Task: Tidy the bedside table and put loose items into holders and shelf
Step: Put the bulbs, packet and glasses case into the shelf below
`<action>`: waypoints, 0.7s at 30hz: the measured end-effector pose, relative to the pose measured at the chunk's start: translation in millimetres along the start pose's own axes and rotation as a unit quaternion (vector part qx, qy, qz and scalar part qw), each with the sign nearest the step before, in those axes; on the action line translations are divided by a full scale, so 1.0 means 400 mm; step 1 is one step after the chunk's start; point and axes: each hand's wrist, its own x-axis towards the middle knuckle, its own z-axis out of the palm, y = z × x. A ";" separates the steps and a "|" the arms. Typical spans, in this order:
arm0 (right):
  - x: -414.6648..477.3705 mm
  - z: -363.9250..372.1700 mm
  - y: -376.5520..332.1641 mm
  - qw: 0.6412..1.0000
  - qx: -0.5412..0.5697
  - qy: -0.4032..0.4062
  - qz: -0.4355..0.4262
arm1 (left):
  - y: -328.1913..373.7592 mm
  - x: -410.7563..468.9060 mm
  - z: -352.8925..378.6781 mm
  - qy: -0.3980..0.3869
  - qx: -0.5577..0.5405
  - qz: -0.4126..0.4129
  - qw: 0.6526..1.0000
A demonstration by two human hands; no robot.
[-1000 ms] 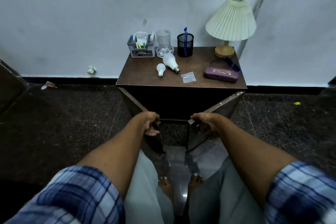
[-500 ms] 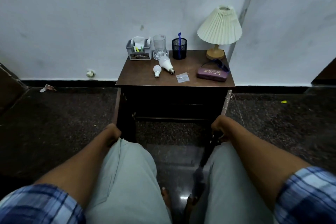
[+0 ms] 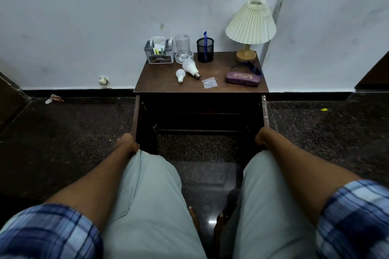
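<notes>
big bulb [image 3: 190, 67] lies on worktop [image 3: 160, 84], metal end toward front right | small bulb [image 3: 180, 75] beside it, metal end toward front | left hand [image 3: 126, 143] holds left door [image 3: 136, 115] edge | right hand [image 3: 263, 137] holds right door [image 3: 264, 111] edge, arms straight out

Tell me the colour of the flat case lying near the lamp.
Purple, with gold lettering on the case; seen in the head view.
</notes>
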 end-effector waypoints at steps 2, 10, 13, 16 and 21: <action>0.006 0.010 0.009 1.000 -0.010 0.010 0.014 | 0.002 -0.004 -0.003 0.001 0.005 0.008 1.000; -0.003 0.022 0.005 0.972 0.186 0.095 0.107 | 0.007 -0.017 0.014 0.047 0.038 -0.014 0.998; -0.010 0.031 0.001 0.953 0.237 0.136 0.131 | -0.003 -0.023 0.007 0.042 0.025 -0.022 0.999; -0.029 0.028 -0.014 0.946 0.233 0.187 0.122 | -0.005 -0.039 -0.005 0.036 0.012 -0.024 0.999; -0.069 0.010 -0.044 0.947 0.209 0.235 0.063 | 0.032 -0.065 -0.030 0.098 0.000 -0.010 0.995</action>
